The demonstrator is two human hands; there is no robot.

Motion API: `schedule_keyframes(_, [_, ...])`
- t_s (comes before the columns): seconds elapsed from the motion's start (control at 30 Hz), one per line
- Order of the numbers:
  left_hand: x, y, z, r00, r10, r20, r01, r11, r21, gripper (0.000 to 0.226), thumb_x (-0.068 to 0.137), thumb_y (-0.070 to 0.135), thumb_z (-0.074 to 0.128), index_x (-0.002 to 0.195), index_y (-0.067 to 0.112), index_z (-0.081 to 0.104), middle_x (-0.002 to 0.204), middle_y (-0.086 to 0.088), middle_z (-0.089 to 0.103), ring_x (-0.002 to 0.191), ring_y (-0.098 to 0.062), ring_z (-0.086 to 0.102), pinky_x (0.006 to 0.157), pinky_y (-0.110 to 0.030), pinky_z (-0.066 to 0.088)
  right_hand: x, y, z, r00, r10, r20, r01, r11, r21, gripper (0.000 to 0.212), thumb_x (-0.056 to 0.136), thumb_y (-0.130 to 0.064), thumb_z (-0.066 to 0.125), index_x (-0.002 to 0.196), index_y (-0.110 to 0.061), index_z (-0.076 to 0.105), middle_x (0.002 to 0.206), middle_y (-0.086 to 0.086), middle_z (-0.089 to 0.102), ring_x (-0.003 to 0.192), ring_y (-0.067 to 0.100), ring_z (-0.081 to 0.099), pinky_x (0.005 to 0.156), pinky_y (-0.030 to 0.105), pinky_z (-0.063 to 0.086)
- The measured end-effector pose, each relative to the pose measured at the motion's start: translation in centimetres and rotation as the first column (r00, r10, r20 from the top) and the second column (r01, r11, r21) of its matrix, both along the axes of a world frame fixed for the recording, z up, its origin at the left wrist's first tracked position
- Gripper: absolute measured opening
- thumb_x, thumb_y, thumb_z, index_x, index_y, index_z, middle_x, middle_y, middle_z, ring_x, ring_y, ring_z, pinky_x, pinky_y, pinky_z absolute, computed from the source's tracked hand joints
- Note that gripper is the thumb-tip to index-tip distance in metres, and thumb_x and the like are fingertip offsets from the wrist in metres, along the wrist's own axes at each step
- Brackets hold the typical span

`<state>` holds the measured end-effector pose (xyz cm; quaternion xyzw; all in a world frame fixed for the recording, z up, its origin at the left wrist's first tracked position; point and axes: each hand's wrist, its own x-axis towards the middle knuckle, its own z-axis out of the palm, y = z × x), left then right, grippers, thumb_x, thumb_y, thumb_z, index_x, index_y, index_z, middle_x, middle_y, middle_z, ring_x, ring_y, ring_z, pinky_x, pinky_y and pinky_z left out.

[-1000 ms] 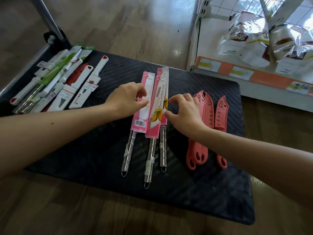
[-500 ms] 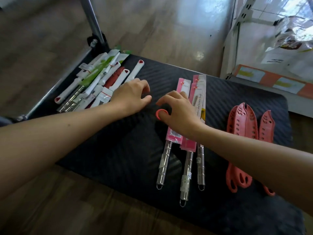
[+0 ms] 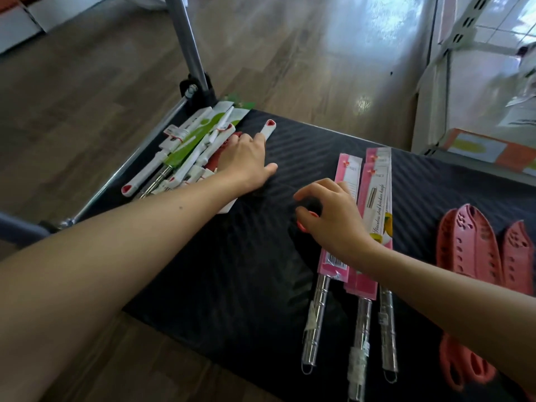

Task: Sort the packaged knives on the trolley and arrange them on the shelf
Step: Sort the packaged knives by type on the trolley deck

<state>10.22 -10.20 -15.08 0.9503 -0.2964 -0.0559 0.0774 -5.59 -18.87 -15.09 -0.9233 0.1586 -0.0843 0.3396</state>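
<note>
On the black trolley (image 3: 232,271), my left hand (image 3: 246,163) lies flat with fingers straight on the heap of white-handled knives (image 3: 185,152) at its left edge, gripping nothing. My right hand (image 3: 333,219) hovers curled beside the three pink-packaged knives (image 3: 374,198), thumb against a small red piece (image 3: 302,226); whether I grip it, I cannot tell. Salmon-sheathed knives (image 3: 470,245) lie far right

Shop: pkgd knives (image 3: 374,216) on trolley (image 3: 261,256), shelving (image 3: 452,39).
</note>
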Motion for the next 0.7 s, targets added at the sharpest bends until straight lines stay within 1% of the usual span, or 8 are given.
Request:
schedule_keyframes(0.13, [0.8,-0.7,0.0,1.000,0.000,0.009,0.000,1.000,0.002,0.051,0.092,0.036,0.050,0.133,0.009,0.036,0.130,-0.016,0.047,0.124,-0.033,0.036,0.097,-0.039,0.034,0.3,-0.2,-0.1,1.000,-0.003,0.030,0.003,1.000,0.004,0.016,0.087,-0.017,0.058,0.102,-0.018,0.065,0.099,-0.016,0.046,0.099,0.001,0.032,0.073,0.001,0.028])
schedule_keyframes(0.2, [1.6,-1.0,0.3,0.990,-0.094,0.101,0.091,0.995,0.029,0.045,0.095,0.020,0.045,0.137,0.014,0.034,0.136,-0.012,0.043,0.124,-0.034,0.034,0.098,-0.042,0.036,0.6,-0.5,-0.1,0.999,-0.014,0.034,0.013,1.000,0.022,0.015,0.088,-0.017,0.057,0.101,-0.018,0.065,0.098,-0.016,0.046,0.099,0.001,0.033,0.074,-0.004,0.026])
schedule_keyframes(0.27, [2.6,-1.2,0.9,0.935,-0.280,0.219,0.254,0.957,0.140,0.051,0.093,0.004,0.042,0.140,0.022,0.033,0.144,-0.006,0.037,0.125,-0.033,0.033,0.098,-0.043,0.038,0.9,-0.7,-0.1,0.999,-0.027,0.041,0.025,0.999,0.048,0.015,0.087,-0.017,0.057,0.101,-0.018,0.065,0.099,-0.017,0.046,0.100,0.001,0.034,0.074,-0.005,0.026])
schedule_keyframes(0.37, [3.8,-1.4,1.7,0.816,-0.493,0.303,0.361,0.843,0.399,0.051,0.094,0.005,0.041,0.139,0.029,0.035,0.149,-0.002,0.029,0.130,-0.029,0.028,0.097,-0.041,0.037,1.0,-0.7,-0.2,0.998,-0.039,0.050,0.034,0.994,0.099,0.014,0.087,-0.016,0.058,0.100,-0.018,0.064,0.094,-0.019,0.045,0.100,0.002,0.038,0.074,-0.002,0.030])
schedule_keyframes(0.47, [4.2,-1.7,1.4,0.710,-0.626,0.321,0.410,0.739,0.534,0.046,0.095,0.010,0.040,0.138,0.027,0.037,0.147,-0.002,0.032,0.132,-0.029,0.026,0.097,-0.042,0.037,0.8,-0.5,-0.3,0.995,-0.038,0.090,0.022,0.983,0.180,0.012,0.086,-0.013,0.059,0.094,-0.018,0.065,0.089,-0.022,0.047,0.099,0.009,0.049,0.083,0.015,0.042])
schedule_keyframes(0.53, [4.5,-1.7,1.4,0.675,-0.672,0.304,0.439,0.697,0.567,0.044,0.096,0.012,0.040,0.137,0.026,0.037,0.144,0.000,0.037,0.131,-0.027,0.028,0.095,-0.041,0.037,0.6,-0.4,-0.3,0.994,-0.041,0.103,0.018,0.976,0.216,0.011,0.086,-0.011,0.059,0.092,-0.017,0.066,0.091,-0.017,0.052,0.098,0.012,0.053,0.085,0.025,0.046])
schedule_keyframes(0.63, [4.9,-1.3,1.6,0.680,-0.680,0.274,0.460,0.686,0.563,0.047,0.097,0.010,0.037,0.140,0.027,0.033,0.137,0.004,0.046,0.127,-0.025,0.034,0.094,-0.039,0.038,0.4,-0.4,-0.4,0.992,-0.057,0.111,0.028,0.969,0.245,0.011,0.086,-0.011,0.059,0.091,-0.018,0.066,0.097,-0.010,0.057,0.093,0.009,0.055,0.081,0.018,0.047])
schedule_keyframes(0.7, [5.0,-1.1,1.5,0.663,-0.696,0.278,0.480,0.679,0.556,0.043,0.095,0.006,0.038,0.135,0.023,0.040,0.129,0.004,0.053,0.122,-0.024,0.038,0.089,-0.038,0.039,0.1,-0.5,-0.4,0.991,-0.072,0.109,0.041,0.962,0.270,0.011,0.087,-0.011,0.059,0.089,-0.021,0.065,0.099,-0.010,0.058,0.091,0.006,0.055,0.079,0.014,0.046])
